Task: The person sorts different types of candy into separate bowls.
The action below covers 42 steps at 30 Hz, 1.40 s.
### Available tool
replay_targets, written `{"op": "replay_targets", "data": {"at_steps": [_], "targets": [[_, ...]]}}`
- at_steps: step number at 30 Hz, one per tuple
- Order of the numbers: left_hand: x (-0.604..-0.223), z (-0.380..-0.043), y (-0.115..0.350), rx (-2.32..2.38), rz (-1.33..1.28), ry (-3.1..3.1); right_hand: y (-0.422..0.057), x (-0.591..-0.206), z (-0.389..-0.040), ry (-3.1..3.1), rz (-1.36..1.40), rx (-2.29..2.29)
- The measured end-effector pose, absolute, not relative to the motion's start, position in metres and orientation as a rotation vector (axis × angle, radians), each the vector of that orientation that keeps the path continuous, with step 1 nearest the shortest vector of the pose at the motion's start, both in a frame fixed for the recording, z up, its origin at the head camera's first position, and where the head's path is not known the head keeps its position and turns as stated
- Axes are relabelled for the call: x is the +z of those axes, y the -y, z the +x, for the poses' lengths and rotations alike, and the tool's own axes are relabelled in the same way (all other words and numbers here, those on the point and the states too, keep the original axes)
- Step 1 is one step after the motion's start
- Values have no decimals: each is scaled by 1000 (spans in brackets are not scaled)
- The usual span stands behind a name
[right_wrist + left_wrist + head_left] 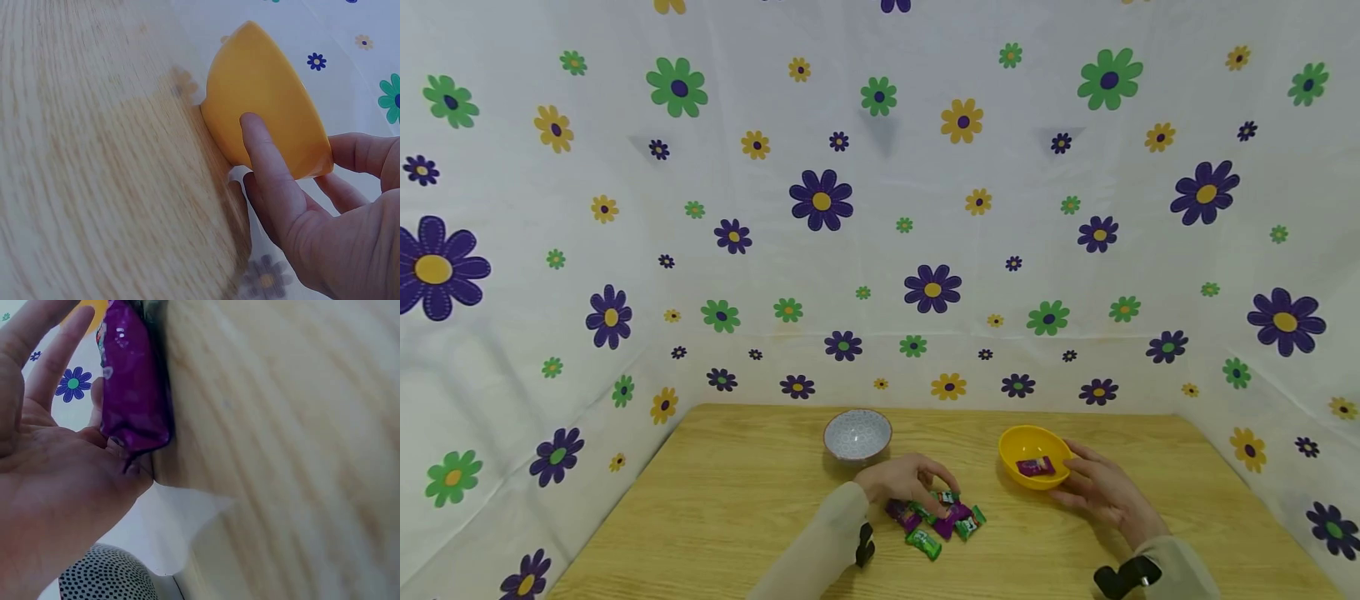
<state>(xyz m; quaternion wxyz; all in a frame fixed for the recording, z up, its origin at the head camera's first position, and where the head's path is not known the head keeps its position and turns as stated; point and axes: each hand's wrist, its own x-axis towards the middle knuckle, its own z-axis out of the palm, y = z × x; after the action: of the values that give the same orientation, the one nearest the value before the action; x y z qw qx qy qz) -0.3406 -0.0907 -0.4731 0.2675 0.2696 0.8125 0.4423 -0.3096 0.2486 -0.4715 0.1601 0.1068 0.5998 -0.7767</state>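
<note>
My left hand point(904, 482) reaches down over a small pile of wrapped candies, fingers spread and slightly bent. Among them are a purple-wrapped candy point(952, 518) at the fingertips and a green-wrapped candy point(923, 543) nearer me. In the left wrist view a purple candy point(134, 381) lies beside the palm, the fingers extended past it. With thumb and fingers, my right hand point(1101, 492) holds the right side of a yellow bowl point(269, 94). One purple-wrapped candy point(1035, 467) lies inside that bowl.
A patterned bowl point(857, 437) with a reddish rim stands behind my left hand. The wooden table point(700, 508) reaches back to a white flowered cloth point(880, 250), which also runs along both sides.
</note>
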Motion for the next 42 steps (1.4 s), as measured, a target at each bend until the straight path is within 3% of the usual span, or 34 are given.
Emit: {"op": "replay_targets", "data": {"at_steps": [42], "targets": [[-478, -342, 75, 974, 700, -2304, -252, -476, -311, -1718, 291, -2217]]}}
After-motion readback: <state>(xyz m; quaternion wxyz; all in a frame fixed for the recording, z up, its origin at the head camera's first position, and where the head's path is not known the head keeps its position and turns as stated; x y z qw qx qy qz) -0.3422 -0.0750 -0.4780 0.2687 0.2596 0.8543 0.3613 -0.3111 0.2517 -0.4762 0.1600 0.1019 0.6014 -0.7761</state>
